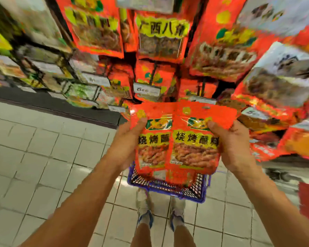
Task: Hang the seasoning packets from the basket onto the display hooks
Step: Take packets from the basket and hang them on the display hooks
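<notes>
I hold red seasoning packets with yellow labels side by side in front of me. My left hand [127,141] grips the left packet [152,145] at its edge, thumb on its front. My right hand [234,143] grips the right packet [194,147] the same way. Both packets hang over a blue wire basket [169,188] on the floor, which holds more red packets. Similar red packets [161,36] hang on the display hooks straight ahead. The picture is blurred.
Price tags [146,89] sit on the hook ends. Shelves of other packets run to the left [48,68] and right [282,79]. The floor is pale tile [43,157]. My feet [161,216] stand just behind the basket.
</notes>
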A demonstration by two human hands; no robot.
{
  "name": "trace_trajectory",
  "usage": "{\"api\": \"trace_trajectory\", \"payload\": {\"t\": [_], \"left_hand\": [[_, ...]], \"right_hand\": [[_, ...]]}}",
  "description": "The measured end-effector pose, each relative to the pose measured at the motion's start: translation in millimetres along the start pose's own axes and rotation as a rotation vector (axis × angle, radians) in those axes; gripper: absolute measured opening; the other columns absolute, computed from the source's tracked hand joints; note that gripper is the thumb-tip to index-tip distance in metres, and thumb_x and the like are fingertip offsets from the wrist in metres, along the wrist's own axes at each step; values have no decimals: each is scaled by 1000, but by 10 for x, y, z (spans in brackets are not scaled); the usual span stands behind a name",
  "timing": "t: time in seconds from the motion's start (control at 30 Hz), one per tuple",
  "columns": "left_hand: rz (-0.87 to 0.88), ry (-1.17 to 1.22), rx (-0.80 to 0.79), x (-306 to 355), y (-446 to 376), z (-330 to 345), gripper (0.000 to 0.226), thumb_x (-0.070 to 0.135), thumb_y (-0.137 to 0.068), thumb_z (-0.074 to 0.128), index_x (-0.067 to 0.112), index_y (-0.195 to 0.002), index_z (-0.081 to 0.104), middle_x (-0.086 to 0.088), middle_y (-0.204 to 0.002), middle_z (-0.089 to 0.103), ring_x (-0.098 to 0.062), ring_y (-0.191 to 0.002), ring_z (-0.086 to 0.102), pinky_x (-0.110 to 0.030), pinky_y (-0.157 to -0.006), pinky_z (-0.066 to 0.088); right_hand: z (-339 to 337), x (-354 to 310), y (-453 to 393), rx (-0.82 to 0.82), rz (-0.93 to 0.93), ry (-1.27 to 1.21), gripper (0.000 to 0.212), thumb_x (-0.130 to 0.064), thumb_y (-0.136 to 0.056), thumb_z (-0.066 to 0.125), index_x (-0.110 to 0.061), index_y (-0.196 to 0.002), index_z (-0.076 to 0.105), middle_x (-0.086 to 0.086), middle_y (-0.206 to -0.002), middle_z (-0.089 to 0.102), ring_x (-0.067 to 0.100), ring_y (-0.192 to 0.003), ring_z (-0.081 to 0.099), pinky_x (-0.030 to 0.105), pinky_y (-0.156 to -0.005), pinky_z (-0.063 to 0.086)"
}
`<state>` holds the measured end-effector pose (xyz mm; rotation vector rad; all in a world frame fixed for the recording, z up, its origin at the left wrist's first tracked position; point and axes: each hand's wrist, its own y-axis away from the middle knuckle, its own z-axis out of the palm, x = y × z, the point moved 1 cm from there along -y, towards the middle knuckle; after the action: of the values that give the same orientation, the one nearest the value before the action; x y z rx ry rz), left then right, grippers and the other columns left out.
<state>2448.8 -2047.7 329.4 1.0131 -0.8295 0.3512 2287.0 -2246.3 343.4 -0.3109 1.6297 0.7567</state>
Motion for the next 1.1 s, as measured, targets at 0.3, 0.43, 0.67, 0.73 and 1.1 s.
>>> {"api": "trace_trajectory", "payload": {"t": [0.3,0.43,0.67,0.73,1.1], "left_hand": [[312,-42,-193,1907,1217,589,24,36,-84,65,24,-98,81,-10,-107,77,-24,-93,75,-45,-86,60],[495,-70,-219,2630,1626,807,20,31,-85,65,23,-90,81,-4,-95,79,-16,-81,76,-32,-69,61],[820,-74,-161,3622,2134,1155,20,14,-96,61,22,-85,77,2,-81,76,-13,-68,70,-31,-61,57],[875,-55,-169,3814,2223,1277,27,13,-96,61,28,-81,79,2,-83,77,-15,-73,72,-34,-69,58],[1011,-131,-168,4243,2236,2100,19,36,-97,65,18,-96,72,2,-96,79,-16,-93,75,-38,-87,57]], "right_hand": [[-30,-2304,543,160,-338,25,12,-46,-83,66,-44,-82,77,-19,-78,74,-1,-74,61,25,-74,53],[-116,-3193,726,181,-528,21,17,-40,-85,68,-45,-71,76,-23,-62,68,-9,-57,54,18,-58,47],[-321,-4405,903,156,-724,-111,15,-38,-84,72,-31,-71,77,-10,-71,72,8,-66,62,28,-62,52],[-359,-4659,882,151,-774,-130,19,-27,-92,72,-23,-74,75,-12,-73,74,4,-65,65,24,-61,54],[-142,-5605,588,178,-831,-62,30,-34,-94,70,-19,-67,68,-7,-68,73,9,-65,66,25,-59,50]]}}
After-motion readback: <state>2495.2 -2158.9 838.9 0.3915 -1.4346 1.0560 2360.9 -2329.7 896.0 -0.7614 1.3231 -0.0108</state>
